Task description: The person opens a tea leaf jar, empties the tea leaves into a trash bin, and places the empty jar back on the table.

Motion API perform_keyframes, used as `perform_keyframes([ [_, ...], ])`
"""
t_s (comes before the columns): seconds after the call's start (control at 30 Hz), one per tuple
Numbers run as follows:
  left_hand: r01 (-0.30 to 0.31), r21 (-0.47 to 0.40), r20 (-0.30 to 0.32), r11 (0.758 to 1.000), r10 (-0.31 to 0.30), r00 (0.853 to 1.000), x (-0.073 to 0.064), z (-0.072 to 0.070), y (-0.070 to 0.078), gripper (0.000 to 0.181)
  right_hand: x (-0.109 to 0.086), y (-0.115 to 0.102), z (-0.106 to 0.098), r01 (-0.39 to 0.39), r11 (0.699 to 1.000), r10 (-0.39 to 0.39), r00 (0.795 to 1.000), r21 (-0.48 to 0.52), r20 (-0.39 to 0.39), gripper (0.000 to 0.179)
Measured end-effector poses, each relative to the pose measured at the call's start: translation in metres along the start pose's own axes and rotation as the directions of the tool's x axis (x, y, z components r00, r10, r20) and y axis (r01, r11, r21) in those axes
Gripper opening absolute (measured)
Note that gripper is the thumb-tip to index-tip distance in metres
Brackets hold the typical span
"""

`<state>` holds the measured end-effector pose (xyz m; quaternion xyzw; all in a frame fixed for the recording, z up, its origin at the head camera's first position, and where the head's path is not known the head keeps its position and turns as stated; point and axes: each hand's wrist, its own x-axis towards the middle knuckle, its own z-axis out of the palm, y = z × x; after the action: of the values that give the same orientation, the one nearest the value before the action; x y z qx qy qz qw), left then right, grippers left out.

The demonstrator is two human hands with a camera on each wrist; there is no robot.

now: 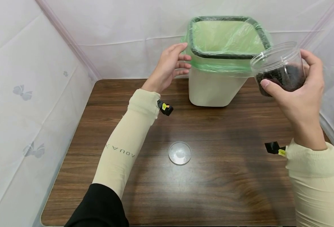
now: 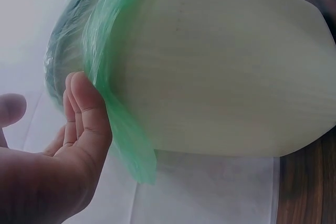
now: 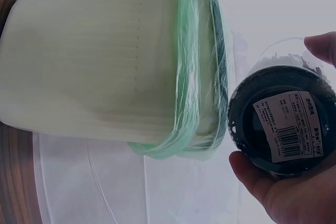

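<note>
My right hand (image 1: 308, 85) grips a clear plastic jar (image 1: 280, 69) with dark, crumbly contents. The jar has no lid on and tilts toward the bin, near its right rim. In the right wrist view a printed label (image 3: 289, 124) shows on the jar's base. A pale trash bin (image 1: 212, 88) stands at the back of the table, lined with a green plastic bag (image 1: 223, 67) folded over its rim. My left hand (image 1: 171, 64) is beside the bin's left rim, fingers loosely bent and holding nothing; whether the fingertips touch the bag I cannot tell.
A round clear lid (image 1: 179, 153) lies near the middle of the brown wooden table (image 1: 212, 189). White sheeting (image 1: 127, 22) hangs behind the table and at both sides. Small black wrist cameras (image 1: 165, 107) sit on both sleeves.
</note>
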<state>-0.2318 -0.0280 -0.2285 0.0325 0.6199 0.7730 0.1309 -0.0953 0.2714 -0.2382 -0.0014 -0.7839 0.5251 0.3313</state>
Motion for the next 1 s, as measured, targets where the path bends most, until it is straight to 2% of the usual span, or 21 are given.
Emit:
perform_keyframes([
  [0.1, 0.016, -0.009, -0.009, 1.000, -0.016, 1.000, 0.002, 0.000, 0.001, 0.030, 0.002, 0.002, 0.000, -0.005, 1.000, 0.005, 1.000, -0.007, -0.005, 0.082],
  [0.27, 0.034, -0.019, -0.022, 0.999, -0.034, 0.999, 0.007, 0.000, 0.003, 0.029, 0.006, 0.003, 0.000, -0.003, 0.999, 0.003, 1.000, 0.038, -0.012, 0.082],
  [0.53, 0.032, -0.016, -0.028, 0.999, -0.033, 0.999, 0.014, 0.003, 0.005, 0.027, 0.009, 0.003, -0.003, -0.004, 1.000, 0.004, 1.000, 0.015, -0.010, 0.082],
  [1.0, 0.030, 0.030, -0.052, 0.999, -0.028, 0.998, 0.021, 0.013, 0.009, 0.029, 0.019, -0.001, -0.001, -0.019, 0.996, 0.021, 1.000, 0.088, -0.019, 0.082],
])
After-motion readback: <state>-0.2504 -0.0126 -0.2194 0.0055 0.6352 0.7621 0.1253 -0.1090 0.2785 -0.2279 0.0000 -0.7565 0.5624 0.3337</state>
